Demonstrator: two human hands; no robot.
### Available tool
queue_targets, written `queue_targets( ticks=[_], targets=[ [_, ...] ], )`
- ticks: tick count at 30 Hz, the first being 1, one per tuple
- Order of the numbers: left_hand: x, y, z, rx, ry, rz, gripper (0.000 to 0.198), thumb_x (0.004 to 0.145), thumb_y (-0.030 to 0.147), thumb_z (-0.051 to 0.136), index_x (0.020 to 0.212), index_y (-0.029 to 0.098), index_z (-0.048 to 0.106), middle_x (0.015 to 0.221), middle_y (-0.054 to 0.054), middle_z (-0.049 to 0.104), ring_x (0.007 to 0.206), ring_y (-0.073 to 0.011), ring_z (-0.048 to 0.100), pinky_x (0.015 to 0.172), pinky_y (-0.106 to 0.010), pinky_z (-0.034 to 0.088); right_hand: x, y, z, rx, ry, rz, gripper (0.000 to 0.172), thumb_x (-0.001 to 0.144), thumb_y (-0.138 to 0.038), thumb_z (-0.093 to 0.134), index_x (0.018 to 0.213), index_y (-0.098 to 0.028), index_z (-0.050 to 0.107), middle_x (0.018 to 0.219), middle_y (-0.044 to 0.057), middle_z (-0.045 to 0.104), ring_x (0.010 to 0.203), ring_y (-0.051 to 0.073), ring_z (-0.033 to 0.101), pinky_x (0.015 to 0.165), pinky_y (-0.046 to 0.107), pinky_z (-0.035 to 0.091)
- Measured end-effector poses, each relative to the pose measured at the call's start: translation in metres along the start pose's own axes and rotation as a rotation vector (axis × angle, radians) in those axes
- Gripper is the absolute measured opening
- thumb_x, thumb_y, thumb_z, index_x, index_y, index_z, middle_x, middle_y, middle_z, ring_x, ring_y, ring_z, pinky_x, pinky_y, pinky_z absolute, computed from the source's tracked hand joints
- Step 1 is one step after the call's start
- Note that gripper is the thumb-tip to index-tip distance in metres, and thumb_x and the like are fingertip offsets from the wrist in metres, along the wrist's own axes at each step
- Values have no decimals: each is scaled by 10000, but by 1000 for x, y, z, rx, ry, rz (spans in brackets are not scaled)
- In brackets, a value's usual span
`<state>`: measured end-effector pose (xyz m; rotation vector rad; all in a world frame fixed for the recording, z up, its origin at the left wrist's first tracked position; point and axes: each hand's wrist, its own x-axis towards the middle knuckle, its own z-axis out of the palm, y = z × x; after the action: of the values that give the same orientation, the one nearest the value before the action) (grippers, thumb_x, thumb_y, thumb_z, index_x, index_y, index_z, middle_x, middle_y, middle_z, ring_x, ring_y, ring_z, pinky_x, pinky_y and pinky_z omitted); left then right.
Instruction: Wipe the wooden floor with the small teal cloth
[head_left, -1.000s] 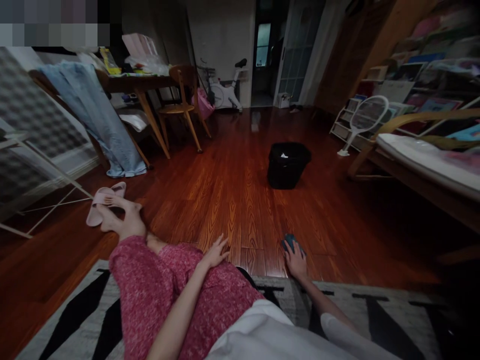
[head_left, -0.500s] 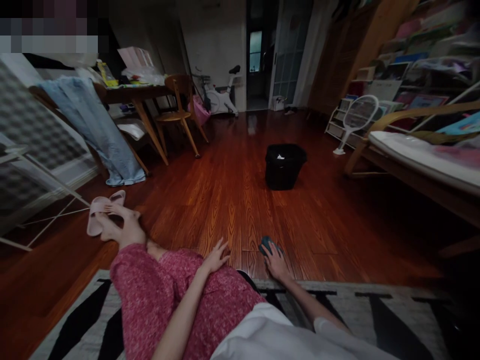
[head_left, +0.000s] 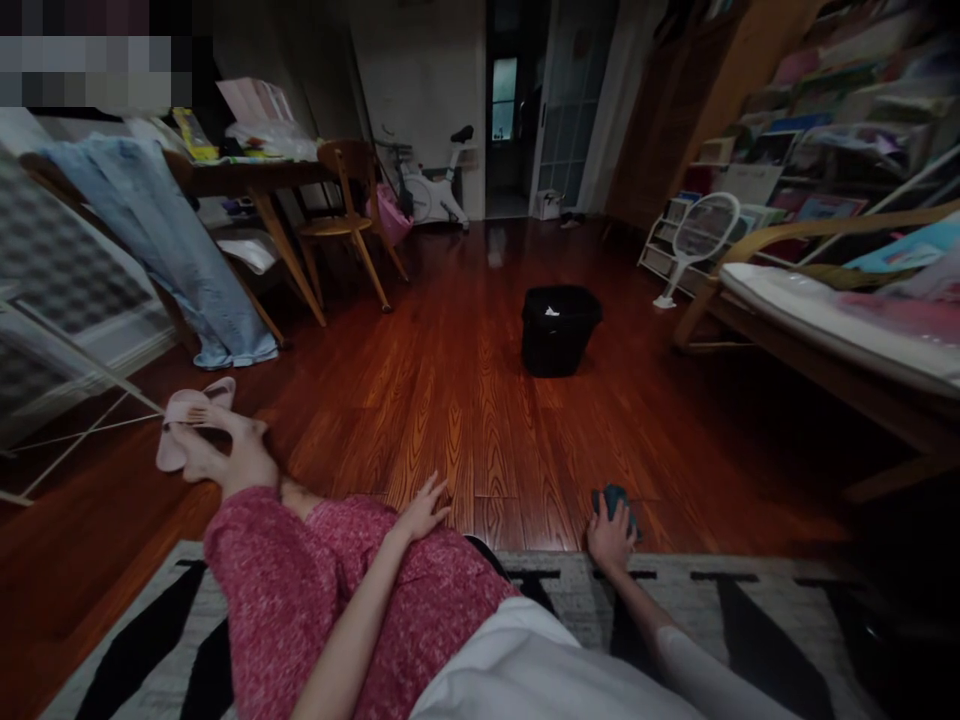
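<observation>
- what differs from half a second ago?
- the right hand (head_left: 610, 542) and the cloth (head_left: 616, 492) are farther to the right along the floor (head_left: 450, 400); half a second ago they were nearer the middle, and a second ago between those two places; the left hand (head_left: 421, 514) has stayed on the thigh; the view has swung a little too, so the bin (head_left: 559, 345) shows slightly farther left;

- and the grip on each side?
- the right hand's fingers lie spread over the cloth from above; i cannot tell whether they pinch any of it; the left hand's fingers are apart, loosely fanned, their tips reaching past the edge of the trousers (head_left: 277, 580);

- where exactly is the cloth?
- on the boards beneath the right hand, near the edge of the rug (head_left: 585, 592); it is well apart from the bin;

- what about materials and shapes?
- the cloth is dark blue-green and crumpled, poking out around the fingers; the floor is glossy red-brown wood with bold, looping grain; the rug is pale grey with pointed black shapes; the trousers are pinkish red and mottled; the bin is black and boxy, wider at its top, with a white scrap (head_left: 553, 312) showing at the opening.
</observation>
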<state>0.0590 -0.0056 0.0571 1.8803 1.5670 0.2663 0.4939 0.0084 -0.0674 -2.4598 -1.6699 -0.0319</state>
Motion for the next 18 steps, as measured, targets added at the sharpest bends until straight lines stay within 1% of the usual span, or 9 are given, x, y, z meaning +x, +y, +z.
queue_targets(
  ticks=[2,3,7,9,11,13,15,16,18],
  targets=[
    [-1,1,-1,3,-2,0,709,940,437,534,1568,202,304,1683,-121,77,1521,-278,207,1219,-432,250,-20,-28,6,24,-12,-60,604,974,-274,260,1566,-178,327,1601,217,317,1487,330,263,1146,589,222],
    [-1,1,-1,5,-5,1,708,940,430,531,1568,195,303,1682,-124,80,1520,-276,215,1219,-430,251,-30,-45,8,38,-30,-130,601,971,-274,274,1561,-181,341,1603,209,322,1489,325,264,1152,580,215],
    [-2,4,-2,18,-10,-12,707,936,424,527,1569,205,303,1683,-113,83,1516,-278,231,1215,-436,261,-64,-115,11,110,-98,-511,567,967,-279,347,1530,-254,411,1613,130,348,1496,285,268,1165,519,222],
    [-2,4,-1,29,-8,-20,706,931,414,532,1567,209,307,1683,-108,84,1514,-284,234,1214,-443,264,-72,-146,9,159,-112,-687,554,967,-279,378,1519,-301,425,1621,91,342,1499,268,264,1163,493,235],
    [-3,5,-1,38,-2,-19,704,928,400,533,1566,201,310,1683,-113,84,1514,-284,231,1216,-437,259,-69,-167,5,195,-125,-823,542,972,-275,392,1509,-327,434,1627,66,334,1497,244,271,1163,462,246],
    [-4,6,-1,41,10,-13,697,930,401,527,1564,203,315,1684,-108,80,1516,-280,229,1216,-431,262,-55,-175,-1,202,-142,-894,532,977,-268,393,1502,-335,443,1621,57,349,1490,222,286,1165,436,254],
    [-6,7,-2,41,14,-13,693,933,417,522,1563,214,317,1685,-97,75,1516,-277,228,1214,-432,267,-29,-167,-9,173,-150,-876,525,978,-254,386,1492,-326,460,1602,64,384,1481,212,305,1165,423,262],
    [-6,8,-2,42,11,-17,695,933,424,520,1564,218,315,1686,-93,74,1515,-278,232,1213,-433,270,-14,-157,-12,149,-148,-831,521,979,-247,377,1486,-316,472,1593,70,400,1475,213,316,1162,420,270],
    [-6,8,-3,42,1,-27,700,934,434,518,1566,216,311,1685,-95,80,1512,-279,241,1211,-430,275,16,-124,-17,92,-127,-669,515,984,-243,352,1477,-292,490,1578,90,419,1463,222,336,1148,423,294]
  ],
)
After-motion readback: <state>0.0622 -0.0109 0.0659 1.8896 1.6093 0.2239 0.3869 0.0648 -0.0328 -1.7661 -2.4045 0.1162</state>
